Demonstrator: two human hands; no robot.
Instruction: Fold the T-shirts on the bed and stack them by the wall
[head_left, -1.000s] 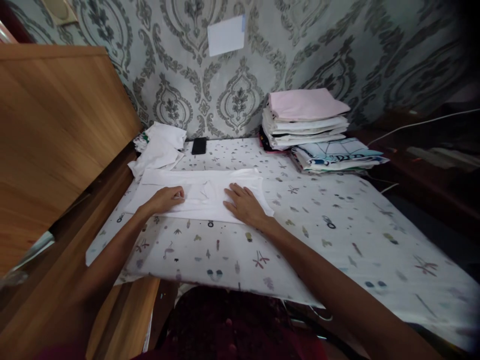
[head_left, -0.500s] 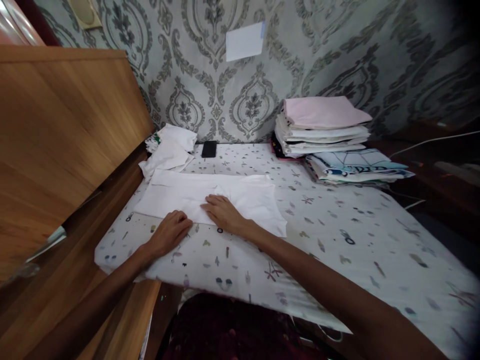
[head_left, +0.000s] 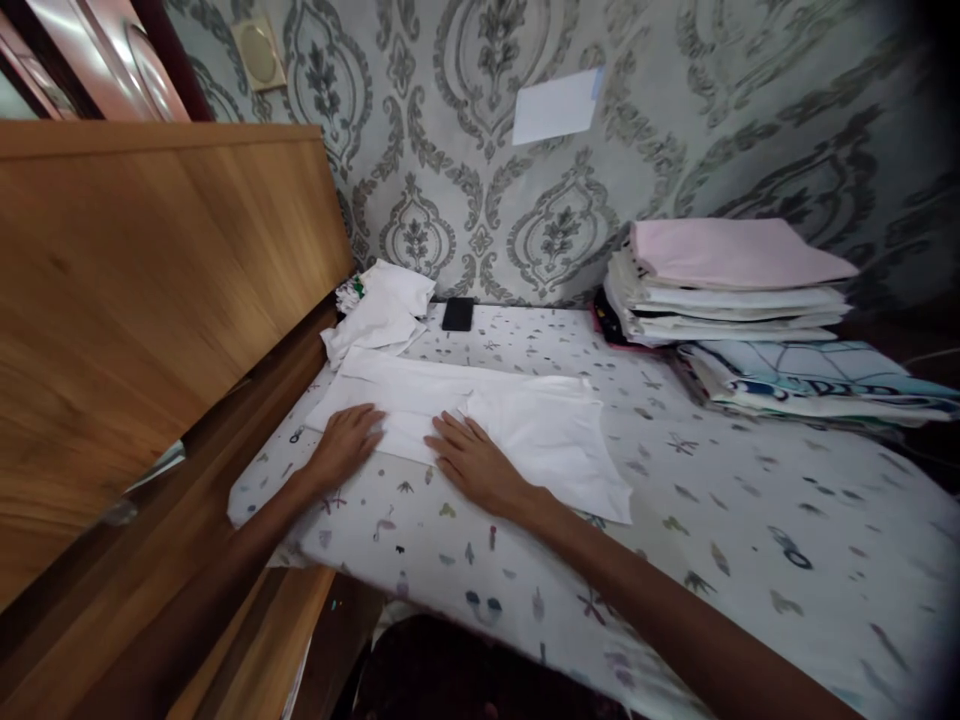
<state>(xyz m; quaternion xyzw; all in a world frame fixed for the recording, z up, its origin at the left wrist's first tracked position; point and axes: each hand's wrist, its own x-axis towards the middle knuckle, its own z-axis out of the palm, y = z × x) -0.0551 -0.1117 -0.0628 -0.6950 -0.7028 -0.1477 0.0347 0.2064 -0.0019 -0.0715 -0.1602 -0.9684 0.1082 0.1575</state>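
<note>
A white folded garment (head_left: 544,430) lies stretched lengthwise on the patterned sheet (head_left: 517,610); its exact kind I cannot tell. On the near left part of the cloth rests my left hand (head_left: 346,445), palm down with fingers extended. My right hand (head_left: 480,465) lies flat near the middle of the garment's front edge, its fingers slightly spread on the fabric. Neither hand grips the cloth. A fold line runs along the garment's left half, and small creases show beside the right fingertips.
Crumpled white cloths (head_left: 386,310) lie at the back left, beside a black phone-like object (head_left: 457,314). At the back right stand a stack of folded fabrics with a pink top (head_left: 739,252) and a lower blue-and-white pile (head_left: 817,375). A wooden panel (head_left: 165,290) borders the left side.
The view has shifted left. My left hand has moved from the garment's near edge onto the cloth and its fingers have straightened. My right hand has slid nearer the front edge.
</note>
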